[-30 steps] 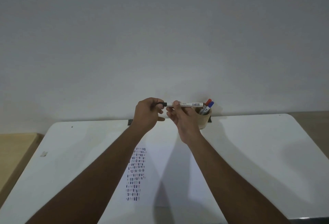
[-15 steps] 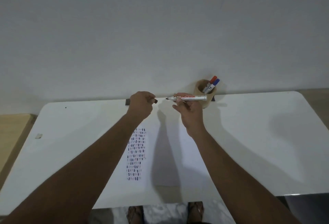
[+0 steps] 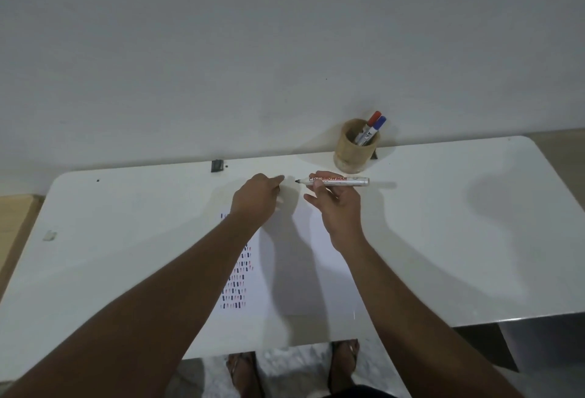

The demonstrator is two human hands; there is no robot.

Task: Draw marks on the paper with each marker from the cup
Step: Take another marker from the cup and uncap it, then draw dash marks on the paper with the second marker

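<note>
My right hand [image 3: 337,207] holds a white marker [image 3: 335,180] level above the table, its uncapped black tip pointing left. My left hand [image 3: 257,198] is closed just left of that tip; the cap, pulled off earlier, is hidden inside the fingers. Below both hands lies a white sheet of paper [image 3: 316,271] with columns of short dark, blue and red marks [image 3: 238,283] along its left side, partly covered by my left forearm. A tan wooden cup [image 3: 351,157] stands at the table's back edge, holding a red-capped marker [image 3: 371,122] and a blue-capped marker [image 3: 377,127].
The white table [image 3: 459,239] stands against a plain wall. A small dark clip [image 3: 217,165] sits at its back edge and a small pale scrap [image 3: 49,235] near its left side. My feet in sandals [image 3: 242,372] show below the front edge.
The hands pulled apart and the marker's cap came off in my left hand. Both hands dropped lower in view, away from the cup and toward the paper, as the head camera tilted down.
</note>
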